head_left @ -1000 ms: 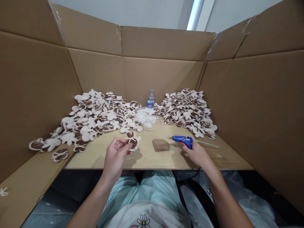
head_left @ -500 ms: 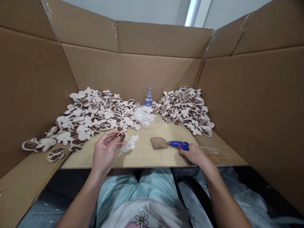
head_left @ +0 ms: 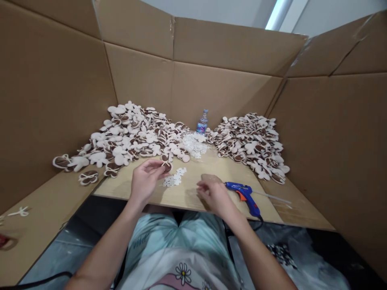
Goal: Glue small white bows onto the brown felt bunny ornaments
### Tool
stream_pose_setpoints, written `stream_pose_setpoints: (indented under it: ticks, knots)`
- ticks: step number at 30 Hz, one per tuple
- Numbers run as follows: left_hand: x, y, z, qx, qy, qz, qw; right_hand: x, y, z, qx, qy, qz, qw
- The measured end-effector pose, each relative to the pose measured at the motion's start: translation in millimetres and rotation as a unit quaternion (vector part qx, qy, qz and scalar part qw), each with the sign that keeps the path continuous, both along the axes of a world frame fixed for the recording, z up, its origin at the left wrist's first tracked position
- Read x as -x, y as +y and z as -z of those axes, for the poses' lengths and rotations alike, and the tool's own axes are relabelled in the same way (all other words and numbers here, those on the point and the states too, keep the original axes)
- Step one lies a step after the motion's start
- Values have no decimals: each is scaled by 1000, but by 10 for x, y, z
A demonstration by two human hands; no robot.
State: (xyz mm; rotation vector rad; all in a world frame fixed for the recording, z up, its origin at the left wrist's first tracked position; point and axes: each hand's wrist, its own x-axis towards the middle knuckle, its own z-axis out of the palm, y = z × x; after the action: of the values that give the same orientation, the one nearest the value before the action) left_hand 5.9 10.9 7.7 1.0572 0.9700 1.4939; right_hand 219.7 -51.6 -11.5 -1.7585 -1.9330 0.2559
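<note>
My left hand point(head_left: 146, 181) is closed on a brown butterfly-shaped piece with a white edge point(head_left: 165, 164), held just above the wooden tabletop point(head_left: 193, 193). A small white lace piece point(head_left: 174, 178) lies on the table right of that hand. My right hand point(head_left: 213, 194) hovers over the table with fingers curled, holding nothing I can see, just in front of a brown pad point(head_left: 211, 178). The blue glue gun point(head_left: 244, 193) lies on the table to the right of my right hand, apart from it.
Two large heaps of brown and white butterfly pieces lie at the back left point(head_left: 130, 135) and back right point(head_left: 252, 143). A water bottle point(head_left: 202, 123) and a pile of white lace bits point(head_left: 195, 145) sit between them. Cardboard walls point(head_left: 332, 133) enclose the table.
My right hand let go of the glue gun, which now lies on the table, and moved left toward the middle. My left hand kept the butterfly piece; the lace piece stayed on the table.
</note>
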Motion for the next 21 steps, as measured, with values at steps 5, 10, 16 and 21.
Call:
stream_pose_setpoints:
  ticks: [5, 10, 16, 21]
  knots:
    - [35, 46, 56, -2, 9, -9, 1000, 360, 632, -17, -2, -13, -25, 1000]
    - [58, 71, 62, -7, 22, -3, 1000, 417, 1105, -9, 25, -39, -71, 996]
    - [80, 49, 30, -14, 23, -10, 1000, 407, 1201, 30, 45, -57, -99, 992]
    - [85, 39, 7, -14, 53, -11, 998, 363, 1179, -13, 48, -61, -108, 991]
